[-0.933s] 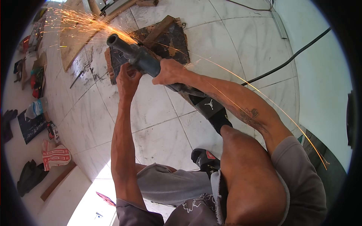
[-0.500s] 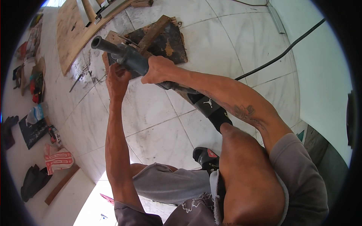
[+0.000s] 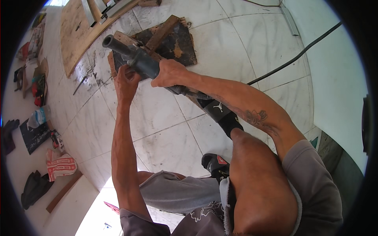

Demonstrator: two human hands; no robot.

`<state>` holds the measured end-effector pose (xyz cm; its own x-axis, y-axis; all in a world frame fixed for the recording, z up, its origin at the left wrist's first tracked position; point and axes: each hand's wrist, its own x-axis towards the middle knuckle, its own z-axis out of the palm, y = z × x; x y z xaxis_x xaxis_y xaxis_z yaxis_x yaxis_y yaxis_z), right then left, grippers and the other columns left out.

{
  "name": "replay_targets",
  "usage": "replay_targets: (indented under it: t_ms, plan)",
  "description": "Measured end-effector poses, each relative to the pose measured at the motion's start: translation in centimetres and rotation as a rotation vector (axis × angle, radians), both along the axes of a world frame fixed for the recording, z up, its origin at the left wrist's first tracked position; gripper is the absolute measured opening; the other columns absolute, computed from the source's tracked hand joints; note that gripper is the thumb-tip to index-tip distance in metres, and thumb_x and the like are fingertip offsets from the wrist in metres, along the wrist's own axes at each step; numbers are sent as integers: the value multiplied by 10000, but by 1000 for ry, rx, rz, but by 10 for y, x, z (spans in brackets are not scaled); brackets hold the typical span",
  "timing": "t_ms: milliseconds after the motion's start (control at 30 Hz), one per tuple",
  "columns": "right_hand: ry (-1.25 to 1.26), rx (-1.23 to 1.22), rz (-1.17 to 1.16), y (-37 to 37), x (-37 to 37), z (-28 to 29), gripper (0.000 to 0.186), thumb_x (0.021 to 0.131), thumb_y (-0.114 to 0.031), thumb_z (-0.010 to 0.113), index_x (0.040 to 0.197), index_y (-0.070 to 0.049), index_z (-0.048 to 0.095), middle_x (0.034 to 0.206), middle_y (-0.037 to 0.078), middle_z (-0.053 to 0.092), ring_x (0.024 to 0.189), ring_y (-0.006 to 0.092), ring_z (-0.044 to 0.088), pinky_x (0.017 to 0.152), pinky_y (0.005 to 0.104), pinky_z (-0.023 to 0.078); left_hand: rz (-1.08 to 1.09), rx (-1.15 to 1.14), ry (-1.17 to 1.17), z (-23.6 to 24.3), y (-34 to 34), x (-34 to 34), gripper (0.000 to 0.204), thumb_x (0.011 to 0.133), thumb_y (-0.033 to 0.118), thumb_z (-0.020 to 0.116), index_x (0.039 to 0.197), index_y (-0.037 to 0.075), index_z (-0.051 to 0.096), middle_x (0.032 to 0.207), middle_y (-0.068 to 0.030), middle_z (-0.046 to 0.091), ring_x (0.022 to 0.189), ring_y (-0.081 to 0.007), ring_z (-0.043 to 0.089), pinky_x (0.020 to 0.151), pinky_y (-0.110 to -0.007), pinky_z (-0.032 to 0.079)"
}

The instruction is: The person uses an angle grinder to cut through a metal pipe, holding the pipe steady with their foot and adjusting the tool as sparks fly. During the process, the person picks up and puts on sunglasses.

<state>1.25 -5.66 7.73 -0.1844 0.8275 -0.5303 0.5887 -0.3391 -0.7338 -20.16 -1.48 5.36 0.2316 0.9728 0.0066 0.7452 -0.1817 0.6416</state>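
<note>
A dark grey corded power tool (image 3: 144,63), apparently an angle grinder, is held tilted above the floor. Its tubular side handle (image 3: 117,45) sticks out toward the far left. My right hand (image 3: 170,73) is closed around the tool's body, wrist toward the right. At the near left of the tool's head, my left hand (image 3: 126,82) has its fingers curled in a pinch against the underside. What those fingertips hold is hidden. Beyond the tool, a wooden block (image 3: 162,33) rests across a dark, stained board (image 3: 179,49).
A black cable (image 3: 293,59) crosses toward the right wall. A plywood sheet (image 3: 75,37) with metal profiles (image 3: 88,13) lies at the far left. Along the left are a red-and-white bag (image 3: 61,164), a plastic bottle (image 3: 37,118) and dark cloth (image 3: 36,189). My sandalled foot (image 3: 216,108) is near the tool.
The tool and its side handle have shifted slightly right and toward me, both hands moving with it. My left fingers stay curled at its head; my right hand keeps its grip.
</note>
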Motion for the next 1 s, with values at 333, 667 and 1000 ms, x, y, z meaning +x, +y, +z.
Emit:
replay_targets:
  t_ms: [333,667,1000]
  plan:
    - [-37,-25,-5,-3,2,2,512,684,-360,790,987,47,724,1004,205,728,971,320,715,856,377,558,-4,2,-15,-1,0,4,446,811,118,708,1199,-63,585,1045,-196,737,965,-259,743,846,-338,578]
    - [-46,-40,-7,-3,2,-4,518,673,-356,791,992,46,722,1004,196,729,949,301,720,840,372,565,-6,-21,14,-2,-3,7,442,842,132,695,1228,-45,571,1107,-194,725,1009,-273,731,870,-359,571]
    - [-44,-52,10,-2,1,-3,500,676,-360,786,961,47,728,997,202,729,953,310,718,841,377,562,-1,-25,-10,-2,-3,5,473,823,119,706,1238,-58,562,1090,-198,723,997,-271,732,864,-355,580]
